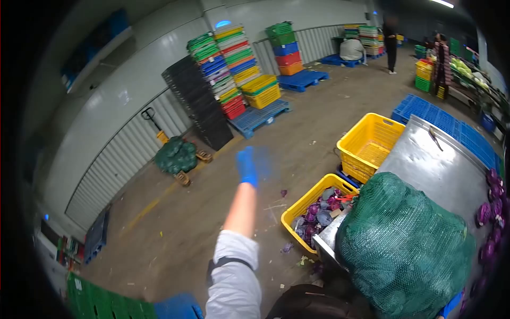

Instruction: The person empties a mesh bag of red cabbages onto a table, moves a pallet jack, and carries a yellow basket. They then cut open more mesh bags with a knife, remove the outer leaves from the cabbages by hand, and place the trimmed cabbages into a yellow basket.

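My left hand [247, 166], in a blue glove, stretches out over the concrete floor with nothing visible in it; motion smears its fingers. A large green mesh sack [406, 247], bulging with contents, rests on a metal table [425, 146] at my right. Only a bit of blue glove of my right hand [451, 305] shows low beside the sack, its fingers hidden. A yellow crate [298, 208] of purple cabbages and loose leaves stands by the table's near edge. Along the table's far right side lie several purple cabbages [496, 207].
Another yellow crate [366, 139] stands beyond the filled one. A knife-like tool [435, 139] lies on the table. Stacked colored crates [234, 58] and a pallet jack [159, 130] bearing green sacks [176, 155] line the wall. People [390, 45] are at the back. Leaf scraps litter the floor.
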